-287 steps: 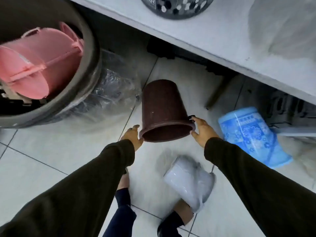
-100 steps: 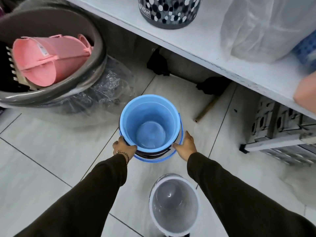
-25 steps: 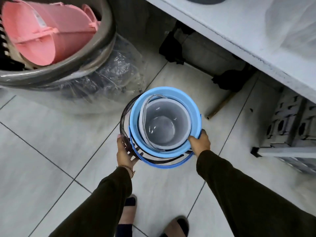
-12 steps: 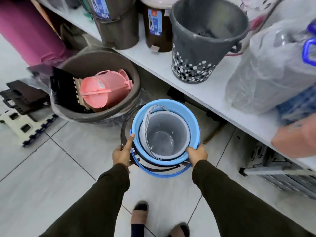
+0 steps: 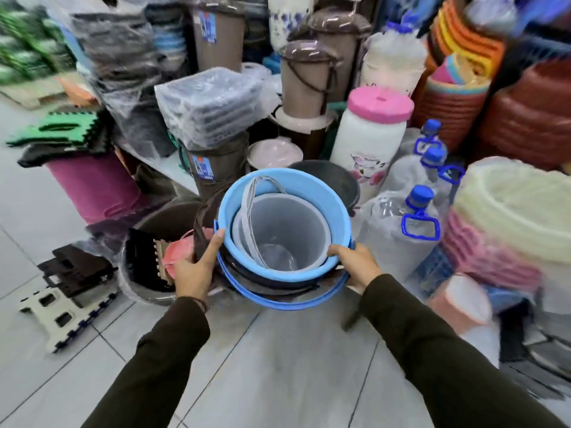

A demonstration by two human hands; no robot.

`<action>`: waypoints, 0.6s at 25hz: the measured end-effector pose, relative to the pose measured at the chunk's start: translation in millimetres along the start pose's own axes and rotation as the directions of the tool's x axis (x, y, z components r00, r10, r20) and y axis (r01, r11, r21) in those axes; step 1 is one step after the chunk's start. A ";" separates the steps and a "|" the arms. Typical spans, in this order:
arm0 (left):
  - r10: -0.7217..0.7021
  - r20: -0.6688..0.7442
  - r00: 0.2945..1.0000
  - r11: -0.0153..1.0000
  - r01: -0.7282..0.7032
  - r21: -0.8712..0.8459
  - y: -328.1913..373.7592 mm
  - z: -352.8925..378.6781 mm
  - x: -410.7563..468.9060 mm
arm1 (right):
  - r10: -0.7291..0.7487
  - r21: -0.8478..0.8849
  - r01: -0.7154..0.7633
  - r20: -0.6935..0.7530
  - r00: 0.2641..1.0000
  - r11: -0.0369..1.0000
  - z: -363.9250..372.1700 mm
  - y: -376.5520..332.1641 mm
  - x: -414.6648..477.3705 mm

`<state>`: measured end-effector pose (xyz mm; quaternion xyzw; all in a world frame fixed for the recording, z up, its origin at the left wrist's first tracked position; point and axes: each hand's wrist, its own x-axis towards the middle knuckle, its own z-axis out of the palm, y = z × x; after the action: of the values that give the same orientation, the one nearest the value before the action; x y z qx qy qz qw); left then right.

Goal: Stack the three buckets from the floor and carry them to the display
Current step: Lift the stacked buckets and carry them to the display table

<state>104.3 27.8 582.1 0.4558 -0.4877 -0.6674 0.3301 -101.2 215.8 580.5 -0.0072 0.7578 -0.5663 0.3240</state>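
Three buckets are nested in one stack that I hold in the air. The grey bucket [image 5: 287, 230] sits innermost, inside the blue bucket [image 5: 312, 186], and the dark brown bucket [image 5: 202, 223] shows only as an outer edge and handle on the left. My left hand [image 5: 196, 270] grips the stack's left side with the thumb up against the blue rim. My right hand [image 5: 355, 264] grips the right rim. The stack hangs in front of the white shelf [image 5: 167, 163] crowded with goods.
The shelf holds brown bins [image 5: 216, 35], a wrapped tray stack [image 5: 210, 103], a white jar with a pink lid [image 5: 370, 134], wrapped jugs with blue caps [image 5: 401, 223] and a black tub [image 5: 327, 177]. A tub with a pink bucket [image 5: 145, 267] and step stools [image 5: 61, 307] stand on the floor at left.
The stack has risen from near the floor to shelf height, and my head has tilted up, so the upper shelf goods fill the view. Both hands keep their grip.
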 end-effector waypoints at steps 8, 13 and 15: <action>0.143 0.314 0.939 0.986 -0.107 -0.128 140.8 95.1 43.0 | -0.221 0.105 0.227 -0.069 0.973 0.968 -46.1 -180.6 -3.8; 0.069 0.448 0.891 0.995 -0.032 -0.090 163.5 172.9 122.9 | -0.220 0.148 0.246 -0.172 0.960 0.958 -57.7 -221.6 79.4; -0.018 0.497 0.868 0.998 0.048 -0.047 159.3 202.0 165.0 | -0.167 0.123 0.198 -0.227 0.960 0.972 -59.7 -218.7 122.7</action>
<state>-144.7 -96.3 708.5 0.2676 -0.5288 -0.7814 0.1956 -305.8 142.0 718.8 0.0075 0.7414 -0.6447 0.1863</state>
